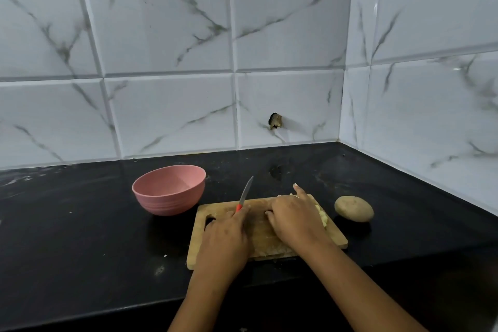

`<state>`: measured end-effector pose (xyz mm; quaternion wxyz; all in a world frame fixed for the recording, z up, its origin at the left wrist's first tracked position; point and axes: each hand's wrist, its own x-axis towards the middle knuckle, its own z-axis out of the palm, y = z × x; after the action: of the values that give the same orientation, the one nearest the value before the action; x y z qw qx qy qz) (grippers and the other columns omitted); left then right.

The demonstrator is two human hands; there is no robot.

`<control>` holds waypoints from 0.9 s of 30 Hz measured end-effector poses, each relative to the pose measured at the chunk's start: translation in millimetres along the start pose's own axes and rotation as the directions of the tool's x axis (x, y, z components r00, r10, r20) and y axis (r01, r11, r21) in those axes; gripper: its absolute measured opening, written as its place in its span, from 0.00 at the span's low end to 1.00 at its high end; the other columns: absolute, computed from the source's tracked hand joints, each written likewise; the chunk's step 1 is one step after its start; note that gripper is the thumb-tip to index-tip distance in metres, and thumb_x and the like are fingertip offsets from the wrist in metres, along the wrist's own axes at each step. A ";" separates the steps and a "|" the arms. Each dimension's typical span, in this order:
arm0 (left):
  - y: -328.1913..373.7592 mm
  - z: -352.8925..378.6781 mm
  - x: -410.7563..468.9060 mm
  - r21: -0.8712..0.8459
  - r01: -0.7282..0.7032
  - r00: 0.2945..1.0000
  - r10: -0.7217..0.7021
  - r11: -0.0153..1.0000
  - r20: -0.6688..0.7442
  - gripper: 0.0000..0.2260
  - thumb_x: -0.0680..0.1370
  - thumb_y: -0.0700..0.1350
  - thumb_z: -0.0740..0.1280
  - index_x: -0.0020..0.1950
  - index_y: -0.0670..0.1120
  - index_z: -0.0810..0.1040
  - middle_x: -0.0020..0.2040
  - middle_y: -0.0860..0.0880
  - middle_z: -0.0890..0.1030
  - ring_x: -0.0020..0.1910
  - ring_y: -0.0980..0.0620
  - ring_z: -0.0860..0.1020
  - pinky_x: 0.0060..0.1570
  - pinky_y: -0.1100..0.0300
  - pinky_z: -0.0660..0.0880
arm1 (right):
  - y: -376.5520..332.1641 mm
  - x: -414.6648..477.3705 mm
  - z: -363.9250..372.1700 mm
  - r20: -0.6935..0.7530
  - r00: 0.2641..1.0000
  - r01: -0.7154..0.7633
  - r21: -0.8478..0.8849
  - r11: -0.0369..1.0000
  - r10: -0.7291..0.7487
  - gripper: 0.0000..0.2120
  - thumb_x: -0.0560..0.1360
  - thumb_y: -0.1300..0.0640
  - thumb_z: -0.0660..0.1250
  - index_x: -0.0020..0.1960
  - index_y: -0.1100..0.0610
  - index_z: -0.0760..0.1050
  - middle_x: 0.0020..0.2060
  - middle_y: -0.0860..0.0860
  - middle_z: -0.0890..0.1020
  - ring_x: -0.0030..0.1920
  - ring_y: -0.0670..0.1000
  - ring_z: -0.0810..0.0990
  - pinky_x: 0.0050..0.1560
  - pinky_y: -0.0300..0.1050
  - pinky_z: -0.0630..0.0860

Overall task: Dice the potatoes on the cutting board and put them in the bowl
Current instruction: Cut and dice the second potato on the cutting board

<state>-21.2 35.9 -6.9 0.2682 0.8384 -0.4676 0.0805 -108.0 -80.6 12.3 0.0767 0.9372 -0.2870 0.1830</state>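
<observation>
A wooden cutting board (258, 234) lies on the black counter. My left hand (226, 234) grips a knife (245, 193) by its red handle, with the grey blade pointing up and away over the board's far left part. My right hand (293, 213) lies over a pile of pale cut potato pieces (322, 217) on the right side of the board, fingers curled over them and mostly hiding them. A whole unpeeled potato (353, 208) rests on the counter just right of the board. A pink bowl (169, 188) stands left of the board; no potato shows inside it.
The black counter (80, 224) runs into a corner of white marble-look tiled walls (167, 105) behind and on the right. A chipped hole (275, 120) shows in the back wall. Small crumbs dot the counter near the board's front left.
</observation>
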 end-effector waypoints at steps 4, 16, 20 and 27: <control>2.1 -1.7 -2.3 -0.033 0.000 1.000 0.000 0.999 0.026 0.22 0.82 0.40 0.53 0.75 0.54 0.62 0.69 0.50 0.72 0.65 0.51 0.71 0.63 0.60 0.65 | 3.5 -2.9 -1.9 -0.047 0.998 0.033 0.011 0.999 -0.032 0.15 0.82 0.53 0.54 0.55 0.54 0.80 0.51 0.50 0.83 0.53 0.48 0.79 0.75 0.46 0.47; 4.6 3.6 -6.9 0.020 0.021 1.000 -0.021 1.000 0.003 0.23 0.81 0.40 0.52 0.77 0.54 0.59 0.72 0.51 0.68 0.72 0.56 0.63 0.70 0.62 0.55 | 16.9 -18.2 12.1 -0.360 0.932 0.080 0.096 0.992 -0.040 0.04 0.72 0.47 0.70 0.45 0.46 0.82 0.40 0.41 0.84 0.46 0.42 0.81 0.69 0.47 0.60; 3.3 4.7 -6.3 0.045 0.018 1.000 -0.019 0.999 0.020 0.24 0.81 0.41 0.52 0.77 0.54 0.58 0.74 0.52 0.66 0.74 0.55 0.61 0.72 0.60 0.54 | 18.8 -17.7 10.0 -0.252 0.965 0.099 0.099 0.990 -0.072 0.07 0.75 0.45 0.66 0.49 0.43 0.82 0.50 0.42 0.83 0.62 0.43 0.75 0.73 0.47 0.44; 2.9 9.1 -1.0 0.106 0.013 0.998 -0.020 0.994 0.060 0.24 0.81 0.41 0.51 0.77 0.55 0.57 0.74 0.54 0.65 0.75 0.53 0.59 0.73 0.52 0.54 | 24.0 -13.6 10.1 -0.210 0.977 0.076 0.147 0.986 -0.044 0.09 0.78 0.46 0.63 0.52 0.44 0.82 0.54 0.40 0.82 0.63 0.41 0.72 0.73 0.44 0.40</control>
<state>-25.3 30.7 -13.9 0.2098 0.8572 -0.4639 0.0770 -129.1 -95.8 -1.3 0.0387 0.9245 -0.2339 0.2984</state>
